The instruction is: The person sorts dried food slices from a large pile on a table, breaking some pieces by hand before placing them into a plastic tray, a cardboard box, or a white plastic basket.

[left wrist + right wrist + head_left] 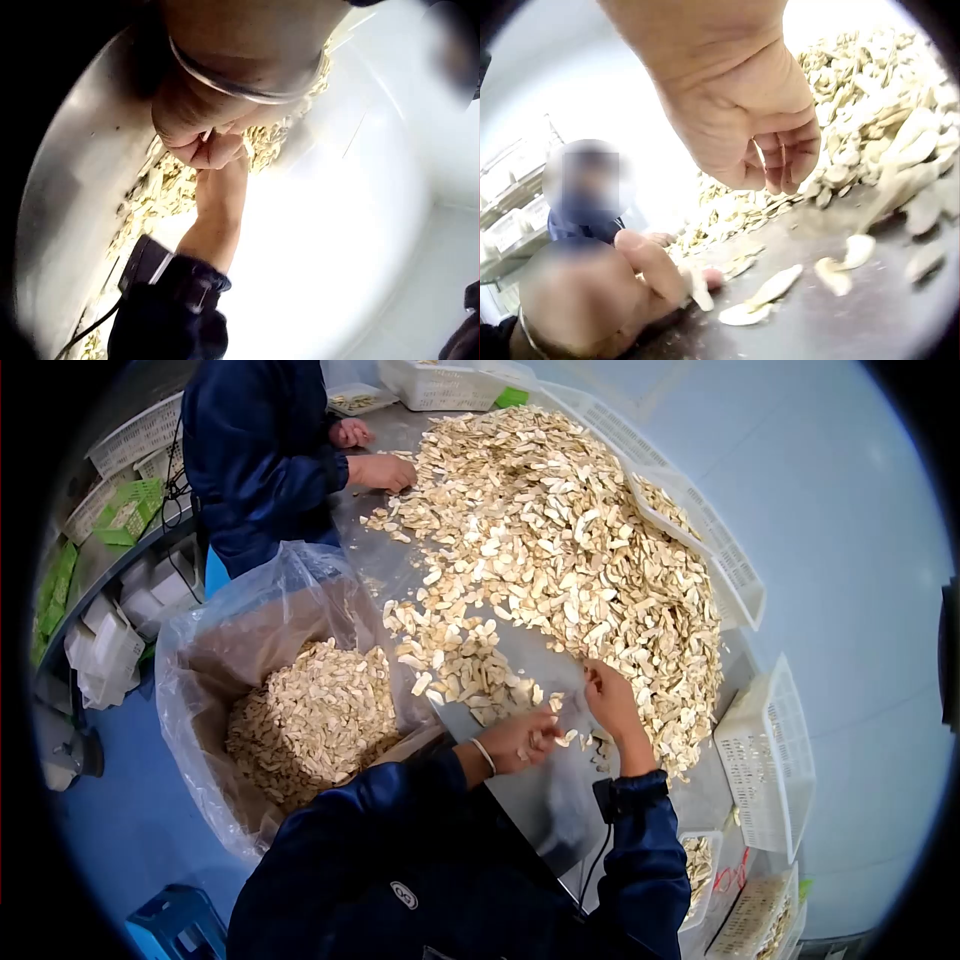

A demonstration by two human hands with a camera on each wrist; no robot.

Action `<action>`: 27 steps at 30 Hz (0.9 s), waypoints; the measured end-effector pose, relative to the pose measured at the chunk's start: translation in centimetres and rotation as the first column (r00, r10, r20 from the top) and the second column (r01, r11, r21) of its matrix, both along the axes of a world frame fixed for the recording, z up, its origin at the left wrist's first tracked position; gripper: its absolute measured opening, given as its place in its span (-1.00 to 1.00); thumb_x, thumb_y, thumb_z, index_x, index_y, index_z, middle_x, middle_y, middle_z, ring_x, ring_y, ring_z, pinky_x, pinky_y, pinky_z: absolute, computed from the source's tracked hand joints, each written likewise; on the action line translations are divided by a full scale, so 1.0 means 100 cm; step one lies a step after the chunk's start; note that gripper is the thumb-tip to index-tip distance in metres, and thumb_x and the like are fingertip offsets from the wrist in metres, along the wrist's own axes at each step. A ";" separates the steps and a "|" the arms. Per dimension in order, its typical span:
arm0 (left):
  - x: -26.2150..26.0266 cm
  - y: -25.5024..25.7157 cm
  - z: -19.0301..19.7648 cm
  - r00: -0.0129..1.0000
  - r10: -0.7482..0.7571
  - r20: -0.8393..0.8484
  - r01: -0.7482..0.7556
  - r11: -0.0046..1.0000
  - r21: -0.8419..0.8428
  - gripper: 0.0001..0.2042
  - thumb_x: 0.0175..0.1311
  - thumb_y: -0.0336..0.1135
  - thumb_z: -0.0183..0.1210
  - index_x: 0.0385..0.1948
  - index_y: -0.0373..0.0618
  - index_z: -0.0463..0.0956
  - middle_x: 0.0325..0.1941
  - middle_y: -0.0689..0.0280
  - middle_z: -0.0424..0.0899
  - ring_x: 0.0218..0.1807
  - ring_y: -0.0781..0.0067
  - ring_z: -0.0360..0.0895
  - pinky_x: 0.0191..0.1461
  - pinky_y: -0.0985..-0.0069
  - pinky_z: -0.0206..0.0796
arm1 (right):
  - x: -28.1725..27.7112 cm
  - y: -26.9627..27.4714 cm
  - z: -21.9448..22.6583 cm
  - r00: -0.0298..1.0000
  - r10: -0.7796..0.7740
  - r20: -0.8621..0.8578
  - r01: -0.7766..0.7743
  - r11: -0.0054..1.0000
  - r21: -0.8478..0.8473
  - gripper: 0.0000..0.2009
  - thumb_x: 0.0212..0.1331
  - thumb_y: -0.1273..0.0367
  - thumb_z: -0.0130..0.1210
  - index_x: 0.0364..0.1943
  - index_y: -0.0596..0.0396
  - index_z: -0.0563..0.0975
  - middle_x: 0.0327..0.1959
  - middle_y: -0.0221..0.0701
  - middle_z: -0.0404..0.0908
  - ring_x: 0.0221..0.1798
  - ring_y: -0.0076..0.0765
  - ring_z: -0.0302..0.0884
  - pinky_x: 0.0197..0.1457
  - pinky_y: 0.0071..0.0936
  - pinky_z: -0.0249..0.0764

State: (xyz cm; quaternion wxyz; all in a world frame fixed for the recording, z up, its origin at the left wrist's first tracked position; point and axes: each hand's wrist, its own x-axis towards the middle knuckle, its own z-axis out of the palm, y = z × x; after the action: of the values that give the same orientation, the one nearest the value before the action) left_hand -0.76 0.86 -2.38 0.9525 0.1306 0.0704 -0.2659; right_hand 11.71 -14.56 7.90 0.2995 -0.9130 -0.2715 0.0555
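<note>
Over the metal table, my left hand [520,742] pinches a pale dried slice [700,289] between thumb and fingers; a white band circles that wrist. My right hand [612,700] hangs at the near edge of a big heap of slices [570,530], its fingers loosely curled and no slice showing between them in the right wrist view. Below it, a few loose slices [774,285] lie on the metal surface, and some pieces at its right are blurred. A smaller batch of slices [470,670] lies left of my hands.
A plastic-lined box [205,640] of slices stands left of the table [545,650]. Another person's hand [382,472] touches the heap's far left edge. White baskets [765,755] line the right side. A blue stool [180,920] is at lower left; a cable [597,865] hangs from my right sleeve.
</note>
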 end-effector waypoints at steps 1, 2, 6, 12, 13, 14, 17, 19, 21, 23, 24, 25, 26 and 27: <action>0.007 0.008 -0.002 1.000 0.015 0.006 -0.015 1.000 -0.015 -0.79 0.50 -0.14 0.08 -0.16 -0.09 0.45 -0.30 0.39 0.54 -0.53 0.69 0.30 -0.55 0.69 0.16 | 0.002 -0.013 -0.001 0.997 -0.005 0.071 0.009 0.998 -0.062 -0.69 0.15 0.44 0.11 0.00 0.10 0.59 -0.27 -0.07 0.63 -0.17 0.00 0.62 -0.08 -0.18 0.52; 0.012 0.017 -0.005 0.990 0.143 0.004 -0.143 0.990 0.012 -0.80 0.50 -0.15 0.08 -0.14 -0.08 0.43 -0.28 0.35 0.54 -0.48 0.66 0.34 -0.53 0.69 0.18 | 0.004 -0.028 -0.006 0.990 -0.009 0.139 0.027 0.992 -0.124 -0.70 0.13 0.45 0.11 -0.01 0.11 0.59 -0.27 -0.07 0.63 -0.16 0.04 0.60 -0.07 -0.14 0.51; 0.023 0.078 0.001 0.841 0.541 -0.011 -0.539 0.839 0.079 -0.75 0.48 -0.13 0.10 -0.01 -0.06 0.41 -0.30 0.33 0.55 -0.44 0.63 0.38 -0.54 0.68 0.17 | 0.001 -0.069 -0.005 0.929 -0.054 0.365 0.113 0.984 -0.140 -0.74 0.09 0.52 0.11 -0.10 0.13 0.59 -0.27 -0.09 0.63 -0.13 0.16 0.56 -0.03 -0.08 0.49; 0.007 0.081 0.012 0.867 0.498 -0.012 -0.496 0.864 0.088 -0.73 0.46 -0.19 0.10 0.11 0.02 0.44 -0.32 0.36 0.55 -0.49 0.62 0.34 -0.51 0.65 0.16 | 0.020 -0.067 -0.024 0.872 -0.102 0.478 0.116 0.993 -0.001 -0.80 0.13 0.49 0.17 -0.14 0.16 0.62 -0.32 -0.12 0.63 -0.30 0.00 0.60 -0.19 -0.23 0.53; 0.002 0.068 0.018 0.911 0.412 -0.016 -0.410 0.909 0.075 -0.73 0.45 -0.20 0.10 0.12 0.04 0.45 -0.32 0.36 0.55 -0.50 0.63 0.33 -0.52 0.64 0.15 | 0.020 -0.048 -0.019 0.902 -0.107 0.418 0.117 0.993 0.003 -0.81 0.14 0.46 0.18 -0.15 0.14 0.62 -0.30 -0.13 0.64 -0.27 0.01 0.60 -0.17 -0.20 0.53; 0.001 0.052 0.025 0.935 0.355 -0.022 -0.354 0.935 0.029 -0.74 0.45 -0.21 0.10 0.11 0.05 0.44 -0.32 0.37 0.55 -0.50 0.63 0.33 -0.54 0.65 0.14 | 0.021 -0.027 -0.014 0.927 -0.113 0.357 0.117 0.993 0.008 -0.82 0.15 0.44 0.18 -0.16 0.12 0.61 -0.28 -0.14 0.64 -0.23 0.02 0.61 -0.14 -0.18 0.53; 0.022 0.019 0.009 0.987 0.142 0.081 -0.140 0.990 -0.021 -0.76 0.48 -0.22 0.07 0.08 0.00 0.45 -0.31 0.41 0.53 -0.50 0.67 0.32 -0.51 0.67 0.18 | 0.035 0.029 -0.004 0.940 -0.069 0.335 0.083 0.996 -0.028 -0.84 0.15 0.37 0.20 -0.23 0.11 0.58 -0.29 -0.16 0.63 -0.23 0.00 0.61 -0.18 -0.14 0.53; 0.028 0.015 0.014 0.989 0.055 0.134 -0.054 0.998 -0.010 -0.77 0.49 -0.21 0.04 0.06 -0.03 0.45 -0.31 0.43 0.52 -0.50 0.68 0.31 -0.50 0.68 0.19 | 0.046 0.055 -0.008 0.898 -0.059 0.436 0.086 0.995 -0.041 -0.81 0.14 0.34 0.21 -0.20 0.08 0.55 -0.28 -0.17 0.63 -0.23 0.04 0.62 -0.20 -0.09 0.54; 0.025 0.017 0.024 0.990 0.043 0.132 -0.043 0.999 0.001 -0.77 0.50 -0.21 0.03 0.05 -0.03 0.45 -0.32 0.43 0.51 -0.51 0.69 0.30 -0.51 0.69 0.15 | 0.057 0.075 -0.009 0.867 -0.052 0.495 0.127 0.985 -0.118 -0.77 0.14 0.32 0.22 -0.15 0.05 0.53 -0.26 -0.18 0.63 -0.22 0.05 0.63 -0.21 -0.07 0.55; 0.029 0.017 0.013 0.990 0.071 0.121 -0.071 0.997 0.002 -0.79 0.48 -0.22 0.05 0.03 -0.01 0.44 -0.33 0.41 0.51 -0.51 0.68 0.29 -0.54 0.70 0.10 | 0.063 0.085 -0.013 0.850 -0.053 0.525 0.170 0.969 -0.178 -0.75 0.14 0.30 0.23 -0.15 0.06 0.50 -0.25 -0.18 0.62 -0.22 0.04 0.64 -0.21 -0.06 0.57; 0.028 0.018 0.015 0.990 0.080 0.118 -0.081 0.997 0.001 -0.79 0.48 -0.23 0.05 0.03 -0.01 0.44 -0.33 0.40 0.52 -0.52 0.68 0.29 -0.55 0.70 0.09 | 0.066 0.086 -0.015 0.844 -0.050 0.533 0.191 0.958 -0.213 -0.75 0.15 0.29 0.23 -0.17 0.06 0.49 -0.25 -0.18 0.62 -0.22 0.03 0.64 -0.21 -0.06 0.58; 0.028 0.019 0.015 0.989 0.091 0.114 -0.091 0.996 -0.003 -0.80 0.47 -0.23 0.06 0.02 -0.01 0.44 -0.33 0.40 0.52 -0.52 0.67 0.29 -0.55 0.70 0.09 | 0.068 0.087 -0.018 0.840 -0.044 0.541 0.211 0.945 -0.251 -0.75 0.15 0.29 0.23 -0.18 0.07 0.48 -0.26 -0.18 0.62 -0.23 0.03 0.64 -0.21 -0.07 0.58; 0.028 0.021 0.014 0.988 0.104 0.112 -0.102 0.995 -0.019 -0.80 0.47 -0.23 0.05 0.02 -0.02 0.44 -0.33 0.39 0.53 -0.52 0.67 0.29 -0.55 0.71 0.09 | 0.071 0.086 -0.021 0.819 -0.029 0.573 0.211 0.944 -0.254 -0.78 0.14 0.29 0.23 -0.25 0.09 0.48 -0.31 -0.19 0.61 -0.26 0.02 0.64 -0.23 -0.08 0.58; 0.029 0.022 0.013 0.987 0.116 0.112 -0.113 0.993 -0.034 -0.81 0.48 -0.23 0.05 0.01 -0.02 0.44 -0.33 0.39 0.54 -0.52 0.66 0.29 -0.55 0.71 0.09 | 0.073 0.083 -0.022 0.823 -0.020 0.568 0.198 0.947 -0.254 -0.80 0.14 0.30 0.23 -0.29 0.09 0.48 -0.34 -0.19 0.61 -0.27 0.02 0.64 -0.24 -0.08 0.57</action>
State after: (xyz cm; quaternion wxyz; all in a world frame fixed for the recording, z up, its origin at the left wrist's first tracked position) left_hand 2.13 3.03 -1.09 0.9703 0.1282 0.0199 -0.2040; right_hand 19.02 -6.26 5.66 0.0665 -0.9380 -0.2819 -0.1903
